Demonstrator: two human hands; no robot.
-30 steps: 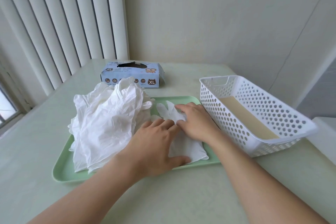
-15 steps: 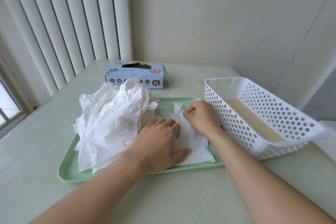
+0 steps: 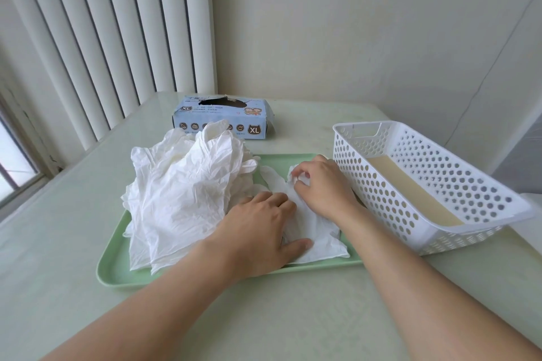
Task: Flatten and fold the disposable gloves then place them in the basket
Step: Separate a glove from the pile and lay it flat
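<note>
Head view: a pale table is shown bearing a green tray, with a white perforated basket just beside the tray's right edge; nothing is seen inside the basket. A heap of unfolded gloves is piled on the tray's left half. One glove is laid flat on the right half and is pressed down by the left hand, fingers extended. Its finger end is pinched by the curled fingers of the right hand. The fold is judged to be in hand; next, the pinched end is to be carried toward the cuff.
</note>
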